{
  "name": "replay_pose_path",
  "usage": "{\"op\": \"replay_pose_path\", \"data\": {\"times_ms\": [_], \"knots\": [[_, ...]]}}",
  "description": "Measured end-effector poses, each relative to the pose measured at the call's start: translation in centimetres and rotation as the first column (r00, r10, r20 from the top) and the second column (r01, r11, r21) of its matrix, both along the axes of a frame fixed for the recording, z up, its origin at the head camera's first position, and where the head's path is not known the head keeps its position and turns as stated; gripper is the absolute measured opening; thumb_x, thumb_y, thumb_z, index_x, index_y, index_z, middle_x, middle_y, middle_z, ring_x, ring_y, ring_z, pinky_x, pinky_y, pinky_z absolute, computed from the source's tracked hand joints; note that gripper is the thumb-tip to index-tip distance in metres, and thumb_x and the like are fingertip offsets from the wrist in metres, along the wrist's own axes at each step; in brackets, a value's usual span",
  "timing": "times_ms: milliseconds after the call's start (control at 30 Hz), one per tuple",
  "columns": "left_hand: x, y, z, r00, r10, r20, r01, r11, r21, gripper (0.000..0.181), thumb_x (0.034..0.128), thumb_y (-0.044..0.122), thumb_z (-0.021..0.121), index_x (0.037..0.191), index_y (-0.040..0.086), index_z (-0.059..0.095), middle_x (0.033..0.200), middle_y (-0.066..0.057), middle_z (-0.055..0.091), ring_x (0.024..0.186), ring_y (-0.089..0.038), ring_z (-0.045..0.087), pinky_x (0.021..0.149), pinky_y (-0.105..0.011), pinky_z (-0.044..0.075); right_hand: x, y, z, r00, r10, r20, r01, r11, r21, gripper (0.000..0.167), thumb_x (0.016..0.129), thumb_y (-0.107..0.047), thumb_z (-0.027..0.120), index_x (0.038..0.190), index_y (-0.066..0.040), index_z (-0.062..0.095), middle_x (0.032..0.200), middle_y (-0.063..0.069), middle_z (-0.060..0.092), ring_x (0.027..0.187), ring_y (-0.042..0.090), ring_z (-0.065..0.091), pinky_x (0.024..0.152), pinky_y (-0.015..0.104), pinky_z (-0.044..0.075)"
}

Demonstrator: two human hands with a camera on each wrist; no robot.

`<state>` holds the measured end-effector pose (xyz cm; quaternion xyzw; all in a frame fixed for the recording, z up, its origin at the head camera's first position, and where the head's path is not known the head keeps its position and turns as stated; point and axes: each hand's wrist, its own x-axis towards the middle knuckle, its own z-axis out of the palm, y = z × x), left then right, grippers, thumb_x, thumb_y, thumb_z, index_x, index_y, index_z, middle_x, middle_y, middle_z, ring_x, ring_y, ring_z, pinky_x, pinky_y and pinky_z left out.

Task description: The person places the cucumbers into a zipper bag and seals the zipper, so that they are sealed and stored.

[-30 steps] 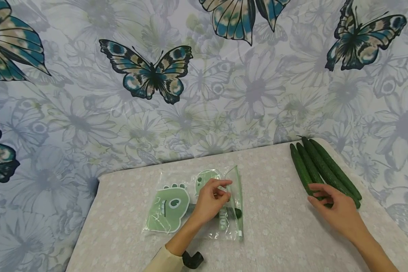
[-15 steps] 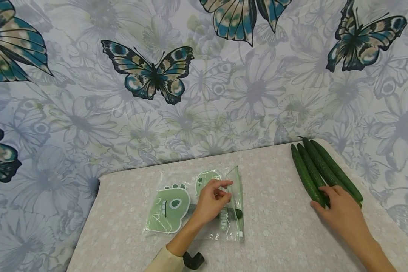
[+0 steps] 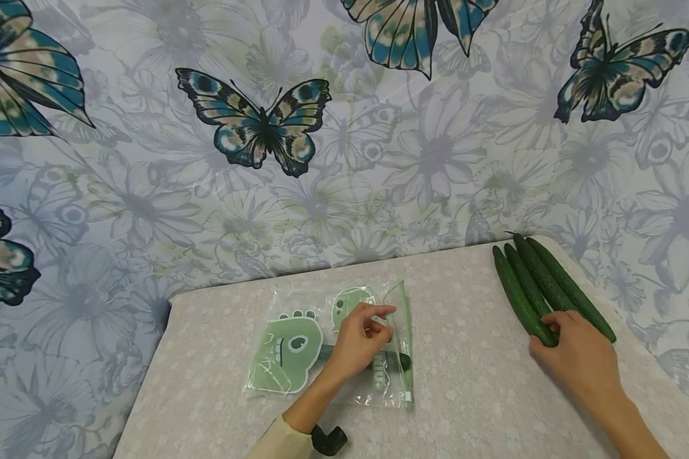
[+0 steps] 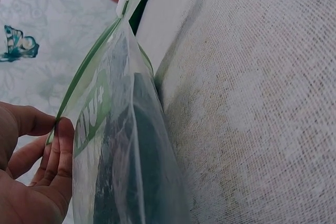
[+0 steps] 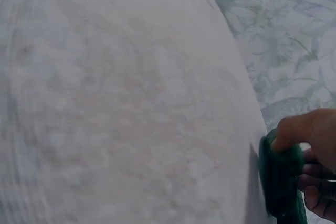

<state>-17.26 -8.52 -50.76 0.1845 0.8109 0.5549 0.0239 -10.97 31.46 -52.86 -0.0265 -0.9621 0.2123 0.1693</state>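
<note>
The left hand (image 3: 359, 341) is pinching the green edge of the bag (image 3: 291, 370); the right hand (image 3: 581, 354), fingers curled, is gripping the leftmost cucumber (image 3: 519, 296) by its near end.

A: Where is the flat, clear, green-printed plastic zip bag (image 3: 304, 373) placed?

B: On the pale cloth-covered table (image 3: 459, 357), left of four long, dark-green cucumbers (image 3: 545, 278); another green cucumber (image 3: 404, 362) is enclosed in it.

A: How are the four arranged?

B: Side by side, near the table's right edge. The pale butterfly-printed backdrop (image 3: 425, 153) is set behind. The right hand (image 3: 581, 356) is positioned at the leftmost one's near end.
</note>
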Motion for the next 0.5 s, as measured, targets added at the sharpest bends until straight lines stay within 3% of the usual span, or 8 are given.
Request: {"op": "replay_pose_path", "data": {"times_ms": [133,200,233,300,367,433,500], "knots": [[0.0,0.0,0.0,1.000,0.002,0.008,-0.002,1.000,0.000,0.037,0.0975,0.006,0.073,0.135,0.006,0.074,0.121,-0.022,0.065,0.084,-0.001,0.070,0.077,-0.018,0.059,0.1,0.8,0.0,0.997,-0.038,-0.070,0.027,0.987,-0.161,0.036,0.086,-0.023,0.086,0.117,-0.008,0.075,0.104,0.015,0.075,0.079,0.000,0.061,0.060,0.022,0.044],[0.0,0.0,0.0,1.000,0.005,0.014,-0.005,1.000,0.000,0.038,0.0973,0.006,0.073,0.135,0.007,0.074,0.121,-0.022,0.065,0.085,-0.001,0.070,0.078,-0.018,0.059,0.1,1.1,-0.1,0.996,-0.056,-0.076,0.032,0.958,-0.285,0.035,0.089,-0.022,0.087,0.119,-0.009,0.075,0.103,0.003,0.077,0.080,-0.015,0.057,0.062,0.013,0.045],[0.0,0.0,0.0,1.000,0.008,0.018,-0.008,1.000,-0.001,0.038,0.0973,0.006,0.073,0.135,0.007,0.074,0.121,-0.022,0.065,0.085,-0.001,0.070,0.078,-0.018,0.059,0.1,1.2,-0.1,0.995,-0.073,-0.066,0.044,0.930,-0.364,0.035,0.090,-0.021,0.086,0.120,-0.008,0.075,0.103,-0.005,0.077,0.081,-0.020,0.056,0.066,0.008,0.046],[0.0,0.0,0.0,1.000,0.007,0.022,-0.007,1.000,-0.002,0.038,0.0976,0.006,0.073,0.136,0.007,0.074,0.122,-0.022,0.065,0.085,-0.001,0.071,0.078,-0.017,0.059,0.0,1.4,-0.2,0.992,-0.128,-0.025,0.098,0.855,-0.509,0.033,0.092,-0.023,0.086,0.120,-0.009,0.076,0.102,-0.022,0.073,0.085,-0.025,0.056,0.072,0.001,0.046],[0.0,0.0,0.0,1.000,0.005,0.026,-0.005,1.000,-0.004,0.038,0.0979,0.006,0.072,0.136,0.007,0.074,0.123,-0.023,0.065,0.085,-0.001,0.071,0.078,-0.017,0.059,-0.1,1.6,-0.2,0.981,-0.192,0.030,0.167,0.756,-0.633,0.030,0.093,-0.024,0.085,0.119,-0.011,0.077,0.098,-0.036,0.068,0.084,-0.022,0.061,0.072,0.001,0.048],[0.0,0.0,0.0,1.000,0.004,0.028,-0.003,1.000,-0.006,0.038,0.0982,0.006,0.072,0.136,0.007,0.074,0.123,-0.022,0.065,0.085,-0.001,0.071,0.078,-0.017,0.059,-0.4,2.0,-0.1,0.970,-0.235,0.056,0.200,0.649,-0.734,0.025,0.093,-0.021,0.085,0.116,-0.011,0.079,0.095,-0.038,0.069,0.083,-0.018,0.066,0.072,0.003,0.050],[-0.1,0.0,0.0,1.000,0.002,0.031,-0.002,1.000,-0.004,0.037,0.0983,0.006,0.072,0.136,0.006,0.073,0.123,-0.023,0.065,0.085,0.000,0.071,0.078,-0.017,0.060,-0.6,2.4,-0.2,0.968,-0.245,0.052,0.179,0.535,-0.825,0.021,0.093,-0.016,0.085,0.113,-0.011,0.080,0.093,-0.032,0.074,0.079,-0.012,0.071,0.071,0.005,0.053]]}}
